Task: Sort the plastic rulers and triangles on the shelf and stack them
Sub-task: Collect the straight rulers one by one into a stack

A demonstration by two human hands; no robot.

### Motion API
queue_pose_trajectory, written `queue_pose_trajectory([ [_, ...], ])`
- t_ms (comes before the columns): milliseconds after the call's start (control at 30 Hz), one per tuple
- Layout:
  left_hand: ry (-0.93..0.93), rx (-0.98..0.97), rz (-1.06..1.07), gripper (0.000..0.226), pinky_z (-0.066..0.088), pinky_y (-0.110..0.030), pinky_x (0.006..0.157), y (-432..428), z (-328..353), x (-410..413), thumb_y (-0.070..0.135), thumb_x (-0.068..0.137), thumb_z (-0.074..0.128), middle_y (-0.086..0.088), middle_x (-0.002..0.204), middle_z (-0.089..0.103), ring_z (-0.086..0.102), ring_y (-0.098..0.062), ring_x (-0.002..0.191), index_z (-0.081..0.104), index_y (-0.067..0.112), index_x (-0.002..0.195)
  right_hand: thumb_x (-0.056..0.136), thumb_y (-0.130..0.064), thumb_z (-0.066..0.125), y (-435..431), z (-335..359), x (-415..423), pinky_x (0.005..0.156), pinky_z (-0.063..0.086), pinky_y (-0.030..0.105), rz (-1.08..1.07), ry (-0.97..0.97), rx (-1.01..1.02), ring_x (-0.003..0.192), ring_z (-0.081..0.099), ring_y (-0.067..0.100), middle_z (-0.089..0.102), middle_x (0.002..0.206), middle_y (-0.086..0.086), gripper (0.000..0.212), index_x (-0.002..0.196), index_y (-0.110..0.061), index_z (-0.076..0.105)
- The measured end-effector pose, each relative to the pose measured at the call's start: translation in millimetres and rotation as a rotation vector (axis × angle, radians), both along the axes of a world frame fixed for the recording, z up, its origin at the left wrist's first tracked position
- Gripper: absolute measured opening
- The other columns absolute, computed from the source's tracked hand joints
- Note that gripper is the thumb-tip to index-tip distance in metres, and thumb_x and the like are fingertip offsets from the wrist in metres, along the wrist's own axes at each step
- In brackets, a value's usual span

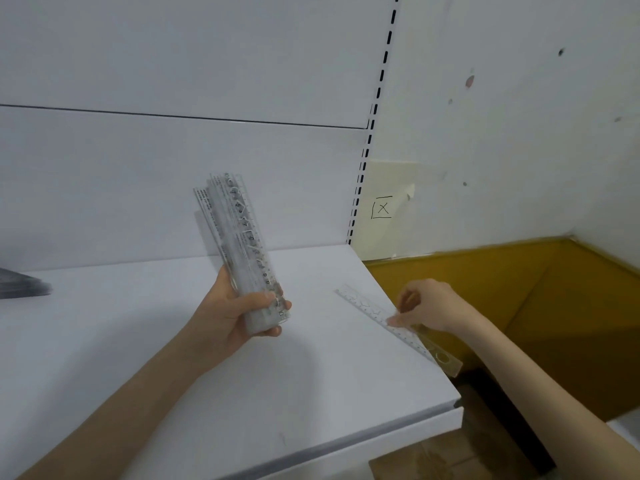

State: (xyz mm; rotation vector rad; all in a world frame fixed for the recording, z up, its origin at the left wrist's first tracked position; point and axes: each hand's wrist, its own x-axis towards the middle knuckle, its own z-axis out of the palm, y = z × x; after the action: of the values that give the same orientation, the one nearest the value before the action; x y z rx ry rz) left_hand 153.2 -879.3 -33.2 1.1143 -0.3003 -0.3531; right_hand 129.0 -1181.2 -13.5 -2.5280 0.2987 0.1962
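Observation:
My left hand (239, 313) grips the lower end of a bundle of several clear plastic rulers (239, 244), held upright and tilted a little to the left above the white shelf (173, 358). A single clear ruler (377, 315) lies diagonally along the shelf's right edge, its near end sticking out past the edge. My right hand (427, 306) is over that ruler, fingertips pinching it near its middle. At the far left of the shelf lies a dark, blurred stack of triangles (20, 284), cut off by the frame.
The shelf's white back panel (173, 185) rises behind, with a slotted upright (363, 161) at its right end. Right of the shelf there is a drop to a yellow-brown surface (519, 306) and cardboard boxes (450, 455) below. A wall with a taped note (382, 207) stands beyond.

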Motion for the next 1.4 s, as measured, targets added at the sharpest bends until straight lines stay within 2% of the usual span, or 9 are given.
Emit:
queue_pose_trajectory([
  [167, 0.001, 0.018, -0.006, 0.089, 0.051, -0.038, 0.050, -1.5, -0.1, -1.4, 0.010, 0.041, 0.085, -0.012, 0.084, 0.062, 0.067, -0.031, 0.073, 0.043, 0.023, 0.118, 0.074, -0.024, 0.082, -14.9, 7.0, -4.0, 0.059, 0.052, 0.020, -0.009, 0.061, 0.019, 0.068, 0.067, 0.012, 0.073, 0.080, 0.001, 0.027, 0.095, -0.015, 0.067],
  [367, 0.007, 0.017, -0.027, 0.100, 0.051, -0.039, 0.051, -1.9, 0.9, -3.7, 0.017, 0.032, 0.094, -0.013, 0.084, 0.062, 0.066, -0.032, 0.074, 0.044, 0.024, 0.119, 0.080, -0.012, 0.074, 9.9, 26.6, -17.8, 0.056, 0.050, 0.021, 0.016, -0.190, 0.580, 0.063, 0.061, 0.012, 0.072, 0.075, 0.006, 0.013, 0.089, -0.003, 0.069],
  [467, -0.010, 0.011, -0.064, 0.098, 0.050, -0.040, 0.051, -2.6, 2.2, -4.9, 0.020, 0.033, 0.095, -0.014, 0.083, 0.061, 0.065, -0.033, 0.074, 0.045, 0.025, 0.117, 0.083, -0.007, 0.070, 39.6, 44.5, -21.2, 0.053, 0.048, 0.020, 0.116, -0.246, 0.735, 0.064, 0.063, 0.011, 0.072, 0.074, 0.006, 0.007, 0.079, -0.006, 0.065],
  [700, -0.019, -0.025, -0.129, 0.089, 0.048, -0.040, 0.052, -0.5, 2.6, -4.6, 0.008, 0.046, 0.090, -0.017, 0.086, 0.058, 0.062, -0.035, 0.075, 0.046, 0.031, 0.120, 0.080, 0.000, 0.071, 81.9, 60.4, -21.1, 0.056, 0.051, 0.022, 0.203, -0.367, 0.817, 0.064, 0.067, 0.020, 0.072, 0.071, 0.015, 0.018, 0.088, 0.013, 0.062],
  [933, -0.041, -0.049, -0.163, 0.078, 0.048, -0.038, 0.053, 0.6, 4.5, -7.8, -0.001, 0.058, 0.074, -0.017, 0.088, 0.058, 0.061, -0.036, 0.076, 0.044, 0.031, 0.122, 0.077, 0.002, 0.072, 97.3, 65.1, -21.6, 0.056, 0.054, 0.024, 0.243, -0.393, 0.829, 0.064, 0.068, 0.024, 0.071, 0.068, 0.016, 0.008, 0.076, 0.005, 0.065],
  [1100, -0.051, -0.061, -0.165, 0.074, 0.048, -0.037, 0.052, -0.4, 4.7, -8.9, -0.001, 0.059, 0.073, -0.018, 0.087, 0.058, 0.061, -0.036, 0.074, 0.044, 0.029, 0.120, 0.092, -0.001, 0.053, 106.7, 57.4, -19.0, 0.067, 0.058, 0.033, 0.244, -0.344, 0.999, 0.078, 0.072, 0.030, 0.073, 0.088, 0.020, 0.021, 0.072, -0.005, 0.050],
  [1200, -0.054, -0.072, -0.168, 0.072, 0.047, -0.037, 0.052, 0.6, 5.5, -9.6, -0.004, 0.063, 0.071, -0.018, 0.085, 0.057, 0.060, -0.035, 0.073, 0.044, 0.028, 0.121, 0.095, -0.004, 0.048, 114.4, 46.3, -15.1, 0.047, 0.047, 0.025, 0.170, -0.341, 1.076, 0.054, 0.061, 0.023, 0.070, 0.079, 0.014, 0.026, 0.070, -0.009, 0.043],
  [1300, -0.058, -0.072, -0.174, 0.072, 0.047, -0.038, 0.053, 1.1, 6.0, -10.3, -0.003, 0.063, 0.072, -0.019, 0.086, 0.056, 0.060, -0.036, 0.075, 0.043, 0.026, 0.121, 0.091, -0.017, 0.057, 120.8, 42.5, -8.6, 0.047, 0.035, 0.022, 0.140, -0.386, 1.106, 0.055, 0.044, 0.015, 0.055, 0.069, 0.008, 0.027, 0.067, -0.010, 0.047],
  [1400, -0.059, -0.079, -0.195, 0.072, 0.047, -0.039, 0.054, 1.6, 5.9, -10.4, 0.000, 0.061, 0.078, -0.020, 0.088, 0.056, 0.060, -0.037, 0.077, 0.045, 0.028, 0.119, 0.094, -0.008, 0.054, 123.2, 41.0, -1.0, 0.057, 0.046, 0.024, 0.196, -0.403, 1.162, 0.065, 0.050, 0.016, 0.060, 0.074, 0.006, 0.013, 0.082, -0.005, 0.059],
])
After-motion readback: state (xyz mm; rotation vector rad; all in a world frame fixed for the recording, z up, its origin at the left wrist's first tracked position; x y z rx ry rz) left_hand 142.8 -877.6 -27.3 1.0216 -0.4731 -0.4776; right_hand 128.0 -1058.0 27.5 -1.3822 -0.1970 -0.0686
